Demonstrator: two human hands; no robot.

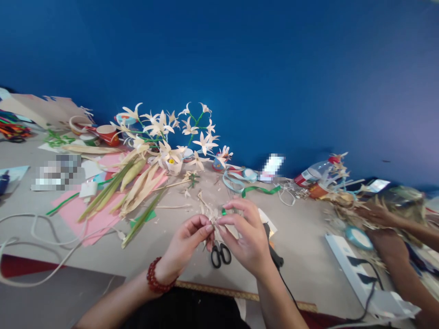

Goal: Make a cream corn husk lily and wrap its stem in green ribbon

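Note:
My left hand (189, 238), with a red bead bracelet (157, 275) at its wrist, pinches a small pale husk piece (213, 215) between thumb and forefinger. From the other side, my right hand (247, 238) meets it with thumb and forefinger closed on the same piece, its other fingers raised. The exact shape of the piece is blurred and partly covered by my fingertips. A bit of green (224, 212) shows by my right fingers. Just below both hands lie black-handled scissors (221, 255). A black tool with a cord (276, 258) lies partly behind my right hand.
White husk flowers (163, 125) stand in cups at the back. Corn husks (140, 189) lie on pink paper (73, 214) to the left. Green ribbon (262, 190) and a bottle (313, 172) are behind. A power strip (348, 265) and another person's arms (389, 256) occupy the right.

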